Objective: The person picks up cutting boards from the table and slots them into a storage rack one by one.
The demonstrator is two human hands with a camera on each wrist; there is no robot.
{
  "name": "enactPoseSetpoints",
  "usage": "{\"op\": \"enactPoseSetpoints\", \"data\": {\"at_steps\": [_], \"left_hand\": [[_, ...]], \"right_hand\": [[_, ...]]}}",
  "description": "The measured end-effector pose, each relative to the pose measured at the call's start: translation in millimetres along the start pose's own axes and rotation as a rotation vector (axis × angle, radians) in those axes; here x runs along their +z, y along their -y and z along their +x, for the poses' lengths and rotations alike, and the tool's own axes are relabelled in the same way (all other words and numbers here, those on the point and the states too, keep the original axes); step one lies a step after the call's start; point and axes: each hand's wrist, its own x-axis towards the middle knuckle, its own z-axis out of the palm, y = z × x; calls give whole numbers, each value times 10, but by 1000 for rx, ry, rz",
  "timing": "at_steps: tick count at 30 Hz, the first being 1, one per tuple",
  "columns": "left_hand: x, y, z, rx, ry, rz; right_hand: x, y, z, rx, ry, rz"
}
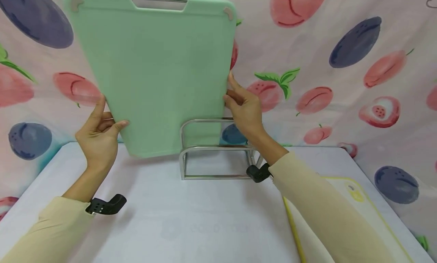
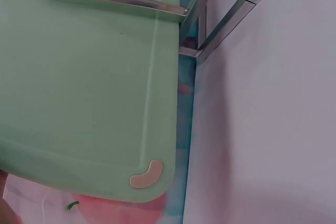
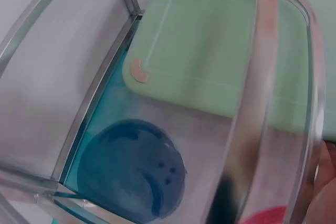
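A pale green cutting board [image 1: 157,65] is held upright by both hands, tilted slightly, with a handle slot and metal bar along its top. At its lower left edge, my left hand [image 1: 99,139] grips with the thumb on the front face. My right hand [image 1: 246,111] pinches the right edge, thumb toward the front. The board's lower right part passes behind a loop of the silver metal rack [image 1: 215,147]. In the right wrist view, a beige-padded corner of the board [image 3: 194,51] shows through the rack's bars.
A white board with a yellow rim [image 1: 362,210] lies on the right of the white table [image 1: 205,225], partly under the right sleeve [image 1: 327,210]. A fruit-print cloth [image 1: 307,43] hangs behind. Each wrist wears a black band with a camera mount [image 1: 107,205].
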Motion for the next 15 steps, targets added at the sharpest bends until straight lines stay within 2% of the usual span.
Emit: {"op": "enactPoseSetpoints", "data": {"at_steps": [9,15], "left_hand": [[132,6,-40,13,8,-93],[205,-32,-36,21,20,-73]], "right_hand": [[-124,-11,-32,13,-24,1],[-196,-4,-35,15,-39,37]]}}
